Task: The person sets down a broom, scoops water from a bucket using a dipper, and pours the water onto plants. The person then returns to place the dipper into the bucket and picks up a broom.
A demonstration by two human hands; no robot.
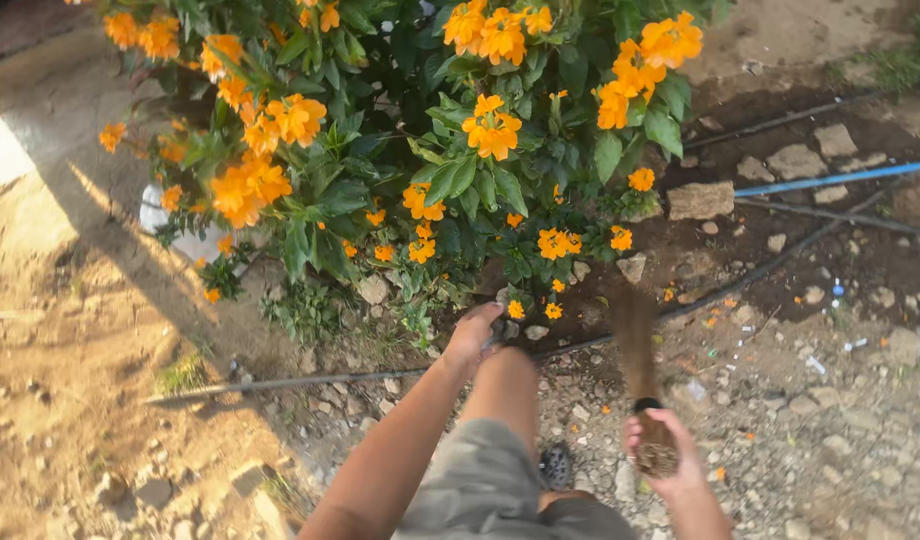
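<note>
One short brush of stiff brown fibres (642,350) is in the right hand (663,455), which is closed around the bound end, the bristles pointing away toward the foot of the shrub and blurred with motion. It hangs just above the gravelly ground (800,440), near the thin black hose (310,380) that runs across the soil. The left hand (472,335) reaches forward to the base of the orange-flowered shrub (400,150), fingers curled over something small at the stones there; what it grips, if anything, I cannot tell.

To sweep well here, I judge short, light strokes along the ground are best, kept clear of the hose and the low stems, with the left hand holding foliage aside rather than tugging it.

Counted: one brush, one shrub, two hands, one knee in grey shorts (485,480). One blue pipe (830,178) lies at the right, well apart, with at least two more dark hoses near it. Fallen orange petals (725,305) dot the dirt, too many and too small to number.
</note>
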